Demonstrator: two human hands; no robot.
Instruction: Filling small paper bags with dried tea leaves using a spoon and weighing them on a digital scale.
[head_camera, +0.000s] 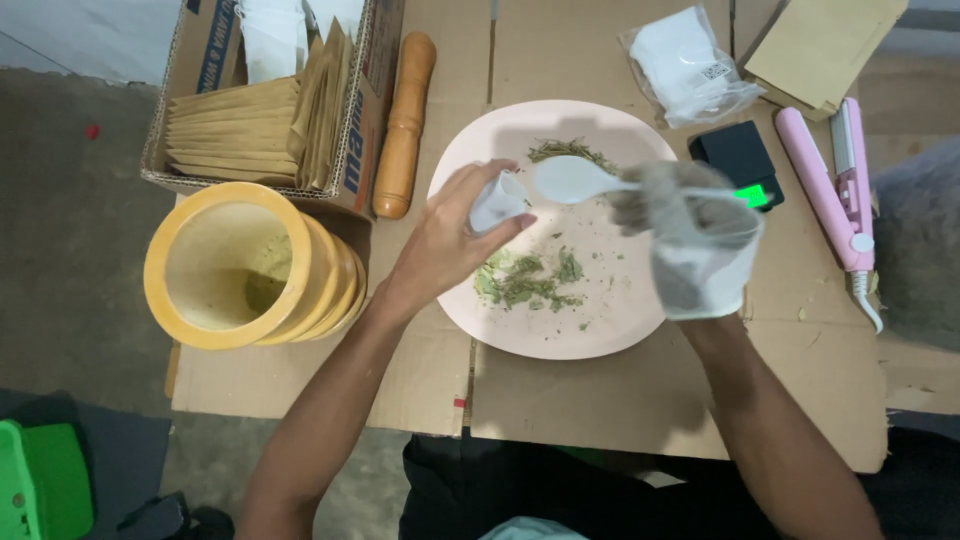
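My bare left hand (450, 235) pinches a small white sachet (497, 202) above a pale pink plate (600, 335). My right hand (695, 240), in a thin clear glove, grips a white plastic spoon (570, 180) by the handle, its bowl right beside the sachet's mouth. Crushed green dried leaves (525, 280) lie in a small heap on the plate below the hands, and a thinner streak of leaves (570, 152) sits near the plate's far rim.
A yellow wooden mortar (235, 265) stands left of the plate, a wooden pestle (403, 125) beyond it. A cardboard box of brown envelopes (235, 125) is far left. A small black scale (738, 160), pink sealing iron (835, 185), bag of white sachets (685, 65) and brown envelopes (820, 45) lie right.
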